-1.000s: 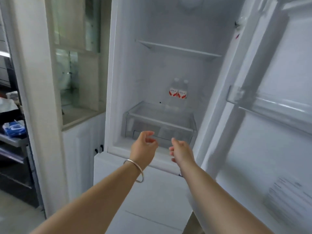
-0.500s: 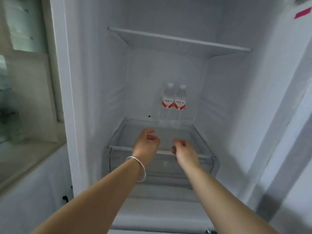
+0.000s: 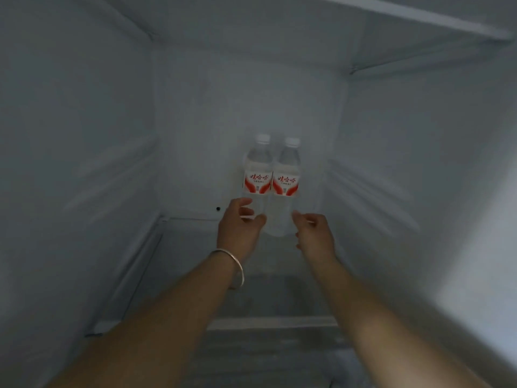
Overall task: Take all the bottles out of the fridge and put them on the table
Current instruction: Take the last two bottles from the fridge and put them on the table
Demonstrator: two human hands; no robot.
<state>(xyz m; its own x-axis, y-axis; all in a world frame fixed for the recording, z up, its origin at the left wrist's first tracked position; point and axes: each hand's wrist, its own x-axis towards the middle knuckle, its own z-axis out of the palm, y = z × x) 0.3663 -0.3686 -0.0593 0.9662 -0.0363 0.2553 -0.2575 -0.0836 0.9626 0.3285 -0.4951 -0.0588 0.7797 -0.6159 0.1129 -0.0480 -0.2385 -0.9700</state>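
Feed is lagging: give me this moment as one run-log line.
phase: reach | left hand: open, near left clear red-labelled plastic bottle | right hand: open, near right clear red-labelled plastic bottle | bottles: upright, side by side

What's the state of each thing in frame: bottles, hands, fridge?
left bottle: upright at the back of the fridge, capped, touching the other bottle, not gripped.
right bottle: upright, capped, not gripped.
left hand: fingers loosely curved just in front of the left bottle's base, holding nothing.
right hand: fingers relaxed beside the right bottle's base, holding nothing.
fridge: interior in view.
bracelet: on the left wrist.
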